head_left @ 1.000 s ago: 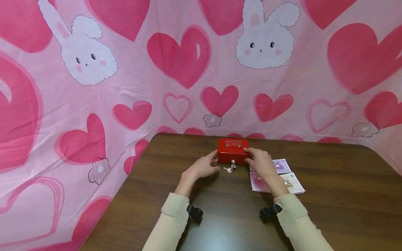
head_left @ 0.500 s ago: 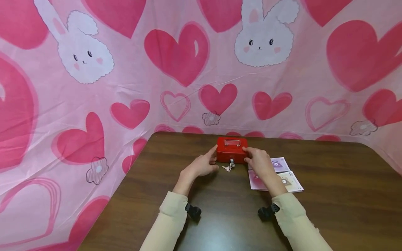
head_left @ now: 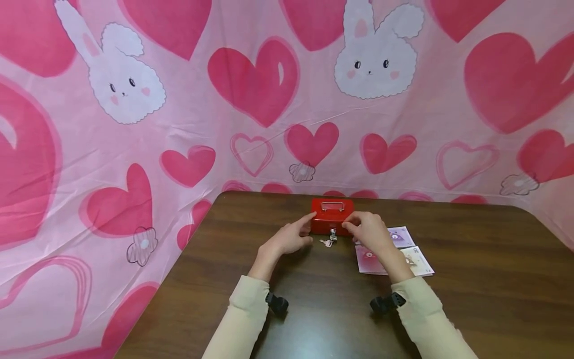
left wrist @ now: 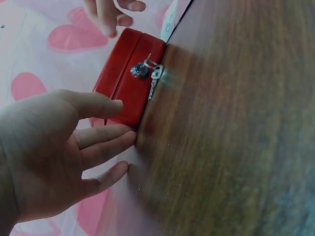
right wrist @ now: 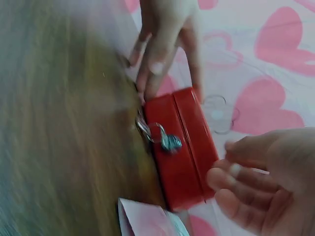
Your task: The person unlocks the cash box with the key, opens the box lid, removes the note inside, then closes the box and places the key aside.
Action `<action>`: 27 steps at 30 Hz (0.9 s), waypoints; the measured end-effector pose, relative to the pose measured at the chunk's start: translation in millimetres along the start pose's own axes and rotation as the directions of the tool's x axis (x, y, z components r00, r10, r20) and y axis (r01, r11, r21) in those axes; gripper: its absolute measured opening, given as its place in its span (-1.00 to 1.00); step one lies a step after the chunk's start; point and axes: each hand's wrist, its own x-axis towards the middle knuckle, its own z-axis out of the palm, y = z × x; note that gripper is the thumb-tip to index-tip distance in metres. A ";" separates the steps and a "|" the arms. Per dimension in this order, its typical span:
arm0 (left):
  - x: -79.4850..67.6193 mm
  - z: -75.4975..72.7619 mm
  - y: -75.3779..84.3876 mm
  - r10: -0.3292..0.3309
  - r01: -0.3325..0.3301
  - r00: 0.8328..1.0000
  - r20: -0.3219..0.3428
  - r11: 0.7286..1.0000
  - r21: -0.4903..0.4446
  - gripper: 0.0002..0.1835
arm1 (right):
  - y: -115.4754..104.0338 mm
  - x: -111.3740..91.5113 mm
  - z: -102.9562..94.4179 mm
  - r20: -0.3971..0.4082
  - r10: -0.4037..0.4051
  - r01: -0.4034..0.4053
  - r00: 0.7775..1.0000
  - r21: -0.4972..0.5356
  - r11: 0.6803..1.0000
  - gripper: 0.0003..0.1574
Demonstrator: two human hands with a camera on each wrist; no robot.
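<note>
A red metal cash box (head_left: pixel 320 227) stands shut near the back of the table, its silver carry handle (head_left: pixel 333 205) on the lid. A key sits in the front lock (right wrist: pixel 171 142), and another key (left wrist: pixel 154 81) hangs from it on a ring. My left hand (head_left: pixel 287 238) is at the box's left side, fingers mostly straight, index fingertip at the lid's left front corner. My right hand (head_left: pixel 369 232) is by the right front edge, fingers loosely bent, with nothing held in the right wrist view.
Play banknotes (head_left: pixel 419 262) in purple, pink and cream lie right of the box, partly under my right forearm. A pink cloth (head_left: pixel 251 99) with hearts and rabbits hangs behind the brown wooden table (head_left: pixel 484 279).
My right hand has come off the lid's right edge, shifting slightly left and down toward the box's front. My left index finger has moved onto the lid's corner. The box has stayed put.
</note>
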 end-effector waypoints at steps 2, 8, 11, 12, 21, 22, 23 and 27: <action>0.4 0.2 -1.8 0.004 -0.004 1.000 -0.003 1.000 -0.006 -0.22 | -3.9 -0.8 5.8 0.075 0.050 -0.051 0.996 0.010 0.999 -0.72; 0.5 1.4 -5.6 0.002 -0.002 1.000 -0.014 1.000 -0.014 -0.22 | -9.1 -3.7 26.6 0.193 0.106 -0.106 0.976 -0.007 0.994 -0.67; 0.1 1.6 -5.3 0.006 -0.006 1.000 -0.013 1.000 -0.020 -0.23 | -6.9 -4.5 33.9 0.207 0.106 -0.112 0.973 0.017 0.994 -0.66; -0.1 1.7 -5.0 0.006 -0.006 1.000 -0.012 1.000 -0.021 -0.23 | -5.9 -4.8 35.6 0.210 0.105 -0.113 0.972 0.027 0.993 -0.65; -0.7 1.4 -2.7 0.002 -0.002 1.000 0.000 1.000 -0.007 -0.21 | 2.3 -3.3 43.3 0.222 0.150 -0.178 0.964 0.116 0.977 -0.64; -0.6 1.1 -2.7 0.001 -0.001 1.000 0.000 1.000 -0.010 -0.21 | 2.2 -3.2 43.7 0.226 0.157 -0.188 0.961 0.124 0.974 -0.63; -0.5 0.7 -2.7 0.000 0.000 1.000 -0.001 1.000 -0.009 -0.21 | 1.8 -3.0 44.1 0.229 0.162 -0.196 0.960 0.133 0.972 -0.63; 0.5 -0.5 -2.3 0.005 -0.005 1.000 -0.007 1.000 0.000 -0.21 | -3.1 -4.3 46.1 0.217 0.162 -0.201 0.963 0.171 0.965 -0.63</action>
